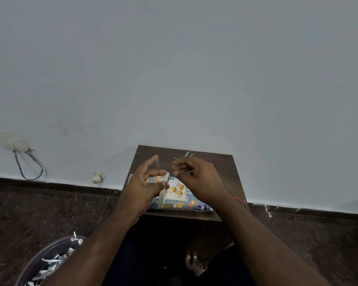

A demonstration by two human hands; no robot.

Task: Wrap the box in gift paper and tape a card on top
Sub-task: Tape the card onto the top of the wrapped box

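From my remote station the frame is motion-blurred and dim, so fine detail is unreliable. The wrapped box lies on the small dark desk just below frame centre; the two forearms cover its left and right ends, and only a middle strip of patterned paper shows. The card, white with gold balloons, lies on top of the box; its left part is hidden behind the tape roll and the left fingers, and I cannot read its lettering.

Left hand: the thumb and lower fingers are curled round the tape roll, a pale ring seen edge-on above the card. The forefinger points up and away, with a short clear strip at its tip; I cannot tell whether that strip joins the roll.

Right hand: fingers curled inward just right of the left forefinger, above the far end of the box. A thin pale sliver shows at the fingers, too blurred for me to confirm what it is or whether it is pinched.

Thin light marks on the far edge of the desk are indistinct. A bin holding paper scraps is cut off at the lower left corner. A wall socket with cables sits at the left edge.
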